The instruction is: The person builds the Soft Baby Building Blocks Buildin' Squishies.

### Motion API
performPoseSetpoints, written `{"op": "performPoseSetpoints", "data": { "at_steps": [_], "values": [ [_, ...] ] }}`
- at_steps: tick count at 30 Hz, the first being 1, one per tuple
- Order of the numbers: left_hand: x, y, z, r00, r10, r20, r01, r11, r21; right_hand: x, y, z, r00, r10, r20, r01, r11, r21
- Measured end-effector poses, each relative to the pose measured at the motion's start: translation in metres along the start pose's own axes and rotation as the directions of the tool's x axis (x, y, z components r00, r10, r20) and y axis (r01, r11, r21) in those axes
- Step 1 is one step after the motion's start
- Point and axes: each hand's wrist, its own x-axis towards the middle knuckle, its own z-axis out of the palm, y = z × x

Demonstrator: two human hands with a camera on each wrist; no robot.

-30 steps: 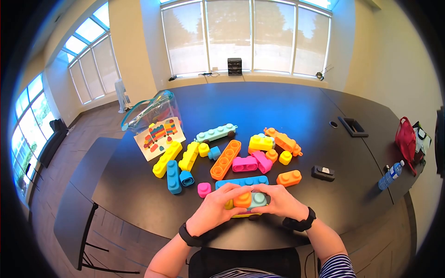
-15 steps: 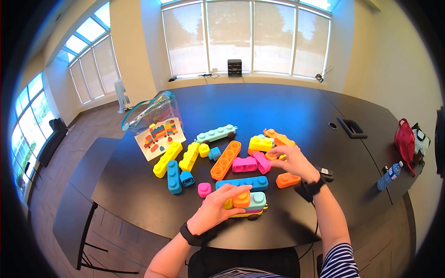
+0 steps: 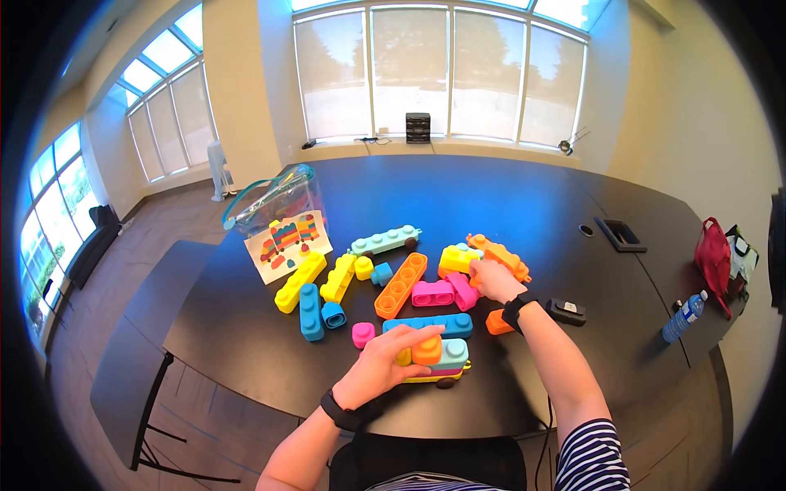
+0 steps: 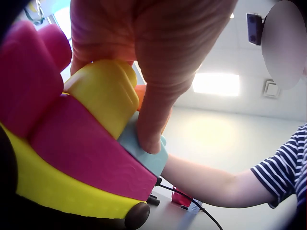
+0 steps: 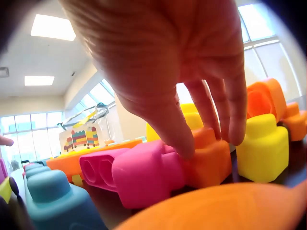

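In the head view my left hand [image 3: 375, 366] grips a stack of toy building blocks near the table's front edge. Orange [image 3: 426, 350] and light-blue [image 3: 455, 352] blocks show on the stack's top. The left wrist view shows its yellow block [image 4: 103, 93], magenta block [image 4: 88, 143] and yellow wheeled base [image 4: 72, 196], with a finger pressed against the light-blue block. Farther out, my right hand [image 3: 498, 282] pinches a small orange block [image 5: 211, 163] between thumb and fingers. Beside that block are a pink block [image 5: 141, 175] and a small yellow block [image 5: 263, 148].
Blue [image 3: 438, 326], orange [image 3: 401, 286] and yellow [image 3: 300, 282] long blocks lie about the table [image 3: 491, 188]. A picture card [image 3: 288, 245] leans by a clear bag [image 3: 282, 196] at the left. To the right are a black case [image 3: 566, 311] and a water bottle [image 3: 685, 317].
My right hand has left the stack, reached forward and right, and taken hold of the small orange block. My left hand has stayed on the stack.
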Motion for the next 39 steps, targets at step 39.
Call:
{"op": "performPoseSetpoints", "data": {
  "at_steps": [39],
  "values": [
    [-0.038,-0.034,-0.018,0.957,-0.289,-0.006,0.274,0.901,0.336,-0.147,-0.112,-0.069,0.927,-0.369,-0.069,0.35,0.782,0.515]
  ]
}}
